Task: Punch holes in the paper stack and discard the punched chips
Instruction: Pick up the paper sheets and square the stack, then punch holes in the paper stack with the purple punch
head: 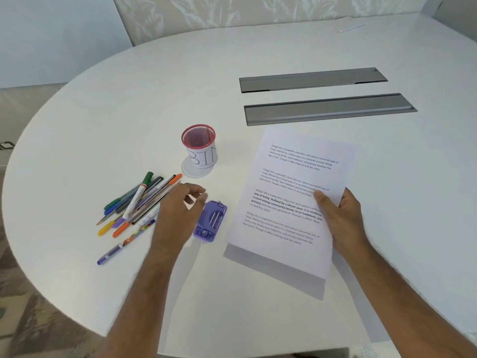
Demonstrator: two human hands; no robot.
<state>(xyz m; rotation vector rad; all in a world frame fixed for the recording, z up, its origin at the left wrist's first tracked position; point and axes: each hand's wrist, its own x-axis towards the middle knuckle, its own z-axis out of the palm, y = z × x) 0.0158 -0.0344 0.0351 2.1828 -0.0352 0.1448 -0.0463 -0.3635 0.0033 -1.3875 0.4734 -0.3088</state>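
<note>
My right hand (338, 218) grips the right edge of a printed paper stack (284, 197), which is lifted off the table at its near end and casts a shadow beneath. A small purple hole punch (210, 220) lies on the table just left of the paper. My left hand (180, 205) hovers beside the punch with fingers curled and apart, holding nothing. A red mesh cup (198, 147) with a white label reading "BIN" stands upright behind the punch.
A loose pile of several pens and markers (134, 202) lies left of my left hand. Two grey cable-tray lids (327, 109) are set into the white round table (129, 99) behind the paper. A white stick (351, 27) lies far back right.
</note>
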